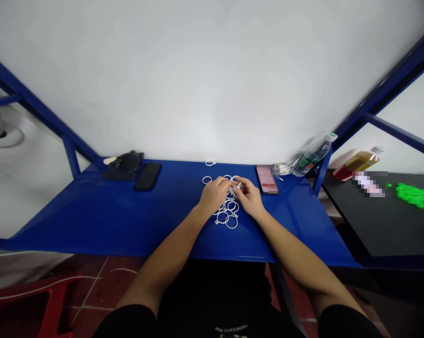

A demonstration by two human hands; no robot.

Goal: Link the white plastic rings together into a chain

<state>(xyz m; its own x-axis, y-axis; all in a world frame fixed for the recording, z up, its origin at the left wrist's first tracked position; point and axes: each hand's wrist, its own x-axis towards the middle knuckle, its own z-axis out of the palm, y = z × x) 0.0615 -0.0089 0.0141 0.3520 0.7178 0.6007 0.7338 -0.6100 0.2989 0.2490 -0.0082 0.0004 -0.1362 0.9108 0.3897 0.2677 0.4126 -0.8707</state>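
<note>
On the blue table (102,220) lies a cluster of several white plastic rings (228,215). My left hand (214,193) and my right hand (249,196) meet over the far side of that cluster. Both hands have their fingers curled and pinch a small white ring piece (235,187) between them. More loose rings lie just beyond the fingers, and one single ring (209,163) sits apart near the wall.
A black phone (147,176) and a dark bundle (124,165) lie at the back left. A phone in a pink case (267,179), a coiled white cable (284,168) and a plastic bottle (312,157) are at the back right. A black table (381,220) with green parts (414,195) stands to the right.
</note>
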